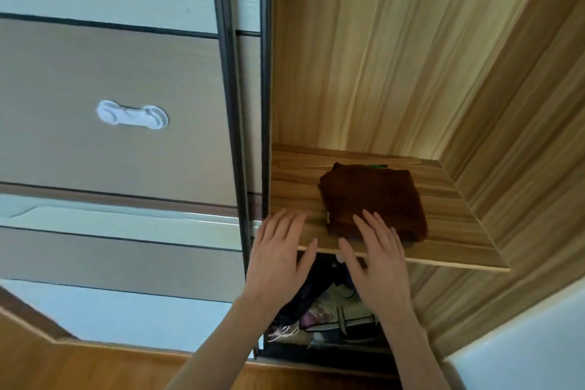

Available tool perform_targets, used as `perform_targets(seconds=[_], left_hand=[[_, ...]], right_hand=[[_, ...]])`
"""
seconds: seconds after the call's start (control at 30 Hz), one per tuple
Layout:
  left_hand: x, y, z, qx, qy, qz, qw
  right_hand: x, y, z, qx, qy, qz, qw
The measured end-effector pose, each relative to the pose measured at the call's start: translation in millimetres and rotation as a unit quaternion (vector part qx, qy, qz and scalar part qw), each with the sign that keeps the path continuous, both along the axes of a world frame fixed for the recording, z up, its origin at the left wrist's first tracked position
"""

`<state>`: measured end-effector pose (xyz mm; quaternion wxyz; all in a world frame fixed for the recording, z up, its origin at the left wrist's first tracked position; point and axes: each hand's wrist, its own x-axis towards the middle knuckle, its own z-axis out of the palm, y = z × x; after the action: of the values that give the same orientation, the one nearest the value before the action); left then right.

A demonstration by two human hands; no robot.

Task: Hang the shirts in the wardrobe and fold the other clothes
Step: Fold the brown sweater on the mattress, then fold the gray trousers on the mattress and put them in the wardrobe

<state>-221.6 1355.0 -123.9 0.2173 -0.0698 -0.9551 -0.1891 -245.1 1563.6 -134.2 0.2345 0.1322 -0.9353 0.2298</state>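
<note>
Nearest my view, two bare forearms reach up to the wardrobe shelf (459,231). My left hand (278,256) lies flat, fingers straight and released, tips on bare shelf board, thumb over the front edge. My right hand (376,260) is likewise released; its straight fingertips touch the near edge of the folded brown garment (373,196), which lies just beyond them on the shelf. Below both palms I see mixed clothes (332,313) in the lower compartment. Left of the left fingers stands the sliding door (110,73) with a white latch (132,115).

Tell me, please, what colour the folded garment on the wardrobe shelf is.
Dark reddish brown; the folded garment shows in the head view.
</note>
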Motion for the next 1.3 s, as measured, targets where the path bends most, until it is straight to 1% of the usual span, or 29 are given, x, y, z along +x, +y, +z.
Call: perform_targets(seconds=[0.13,0.23,0.33,0.47,0.6,0.73,0.87,0.97,1.17,1.3], left_hand=[[59,-38,8,0.046,0.007,0.049,0.998],[107,-78,11,0.051,0.014,0.100,0.994],[157,-123,9,0.053,0.031,0.166,0.984],[224,-180,12,0.054,0.028,0.252,0.966],[275,-229,14,0.049,0.009,0.306,0.951],[313,-278,13,0.044,0.016,0.366,0.929],[348,-340,12,0.041,0.026,0.431,0.901],[373,-395,10,0.022,0.010,0.487,0.873],[415,-498,23,-0.009,-0.005,0.586,0.811],[439,-551,29,-0.031,0.009,0.642,0.766]], right_hand=[[37,-42,11,0.003,-0.007,0.030,1.000],[64,-81,16,0.005,-0.015,0.074,0.997],[91,-127,18,0.003,-0.043,0.127,0.991],[127,-194,22,0.009,-0.070,0.206,0.976],[152,-261,29,0.043,-0.044,0.284,0.957],[172,-337,35,0.052,-0.039,0.352,0.934],[185,-422,31,0.042,-0.013,0.414,0.909],[191,-494,26,0.040,-0.010,0.461,0.887],[202,-636,31,0.032,0.007,0.552,0.833],[209,-721,38,0.015,0.021,0.617,0.787]])
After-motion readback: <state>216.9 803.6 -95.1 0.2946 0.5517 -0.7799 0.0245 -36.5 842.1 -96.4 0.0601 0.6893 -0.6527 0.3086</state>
